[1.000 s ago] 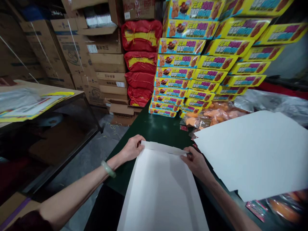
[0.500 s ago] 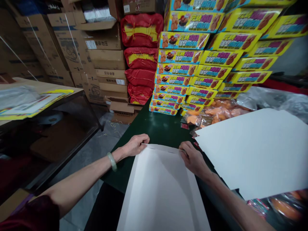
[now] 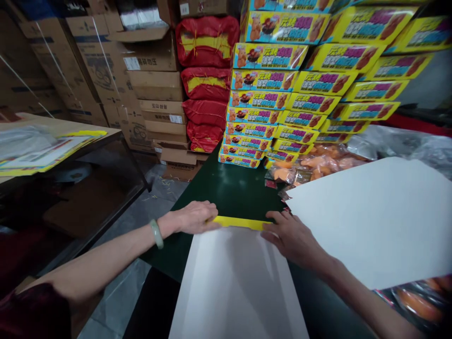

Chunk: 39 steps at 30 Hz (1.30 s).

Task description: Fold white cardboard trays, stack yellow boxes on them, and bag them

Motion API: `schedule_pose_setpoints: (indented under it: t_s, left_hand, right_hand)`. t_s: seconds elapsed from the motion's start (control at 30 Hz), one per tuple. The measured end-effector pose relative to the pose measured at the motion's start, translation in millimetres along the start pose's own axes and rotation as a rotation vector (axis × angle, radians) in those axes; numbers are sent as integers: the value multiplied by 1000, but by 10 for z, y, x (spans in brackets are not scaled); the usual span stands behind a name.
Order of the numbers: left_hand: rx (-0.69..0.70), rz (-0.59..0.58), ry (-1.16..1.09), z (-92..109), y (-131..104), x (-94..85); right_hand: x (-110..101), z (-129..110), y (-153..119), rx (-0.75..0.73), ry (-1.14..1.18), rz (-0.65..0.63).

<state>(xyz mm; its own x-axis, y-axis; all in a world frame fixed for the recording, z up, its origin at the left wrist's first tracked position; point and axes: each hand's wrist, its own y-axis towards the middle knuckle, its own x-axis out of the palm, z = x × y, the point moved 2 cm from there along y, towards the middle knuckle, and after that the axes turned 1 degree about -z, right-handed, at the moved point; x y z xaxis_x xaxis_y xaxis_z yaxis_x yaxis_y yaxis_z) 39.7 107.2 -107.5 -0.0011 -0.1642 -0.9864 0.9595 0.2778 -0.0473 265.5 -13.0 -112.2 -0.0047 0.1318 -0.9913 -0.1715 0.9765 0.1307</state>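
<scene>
A long white cardboard sheet (image 3: 240,282) lies in front of me with its plain side up. Its far edge is folded over, showing a yellow printed strip (image 3: 243,222). My left hand (image 3: 196,216), with a pale green bangle (image 3: 157,234) on the wrist, grips the left end of that folded edge. At the right end, my right hand (image 3: 291,235) has its fingers and thumb closed on the same edge. The near end of the sheet runs out of the view.
On the green table (image 3: 226,188) stand tall stacks of yellow printed boxes (image 3: 270,56). Large white sheets (image 3: 374,221) lie at right, by orange items in clear bags (image 3: 318,165). Cardboard cartons (image 3: 157,84) and red bundles (image 3: 206,42) are piled behind; a side table (image 3: 116,134) stands left.
The far edge of the cardboard has been folded toward me, so its yellow side now shows. Both hands have shifted slightly nearer and flattened over the corners.
</scene>
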Motion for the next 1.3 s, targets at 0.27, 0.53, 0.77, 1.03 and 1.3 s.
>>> schedule_pose_setpoints:
  t_s: [0.27,0.53,0.77,1.03,1.3]
  left_hand:
    - [-84,-69,-36,-172,266,38]
    - [-57,-73,73,-152,327,42]
    - [-32,-52,148,-110,436,89]
    - [20,-22,255,-158,530,161]
    - [-26,-8,311,-118,834,177]
  right_hand:
    - [101,23,542,-71,26,-352]
    - [87,-110,593,-151,-106,-353]
    - [116,-187,639,-197,-171,-332]
    - [111,-243,567,-160,-218,-313]
    - [246,-211,661,-70,-215,-250]
